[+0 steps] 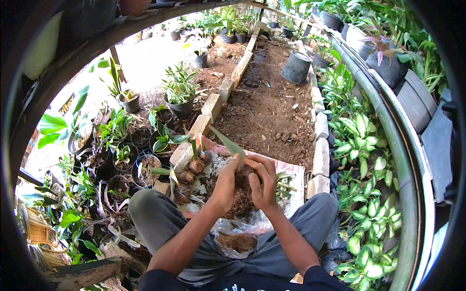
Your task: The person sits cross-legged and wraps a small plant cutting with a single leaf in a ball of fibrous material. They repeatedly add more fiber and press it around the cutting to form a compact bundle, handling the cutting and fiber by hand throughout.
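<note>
My left hand pinches the base of an upright green leaf cutting. Opposite it, my right hand curls its fingers around a clump of brown fibre at the leaf's foot; the palms partly hide the clump. Loose brown fibre lies directly below, between my wrists. Between my thighs, a clear plastic bag has more fibre inside. Left of my hands sit several fibre-wrapped balls, some with leaf pieces sticking out. Cut green leaf pieces lie to the right.
A pink and white sheet with white granules lies before me. Brick edging borders a soil bed, where a black bucket rests upside down. Potted plants crowd the left; leafy plants and a bamboo pole line the right.
</note>
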Demonstrator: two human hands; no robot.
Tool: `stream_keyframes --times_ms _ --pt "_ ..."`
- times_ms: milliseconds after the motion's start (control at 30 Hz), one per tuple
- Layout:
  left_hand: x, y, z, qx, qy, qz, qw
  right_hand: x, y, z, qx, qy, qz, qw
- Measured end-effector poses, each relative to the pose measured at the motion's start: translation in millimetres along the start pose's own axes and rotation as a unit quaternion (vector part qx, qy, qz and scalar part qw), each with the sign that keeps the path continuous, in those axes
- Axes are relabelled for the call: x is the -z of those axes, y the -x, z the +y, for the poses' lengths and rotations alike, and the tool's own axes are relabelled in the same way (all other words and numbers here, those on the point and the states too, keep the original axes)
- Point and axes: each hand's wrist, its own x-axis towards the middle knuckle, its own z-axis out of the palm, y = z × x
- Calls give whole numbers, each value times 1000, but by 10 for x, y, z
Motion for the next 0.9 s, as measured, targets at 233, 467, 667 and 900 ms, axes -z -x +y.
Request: stream_keyframes --times_ms 233,467,667,900 --pt "111 -5 -127 -19 -12 -107 994 -117 122 -174 -17 -160 110 981" --pt "30 65 -186 41 -16 -60 997 -109 227 -174 72 32 106 991" --pt "-45 23 -147 16 -21 58 998 -256 225 -111 13 -41 112 993" --pt "-100 94 94 12 45 23 999 -150 62 -78 37 14 16 999"
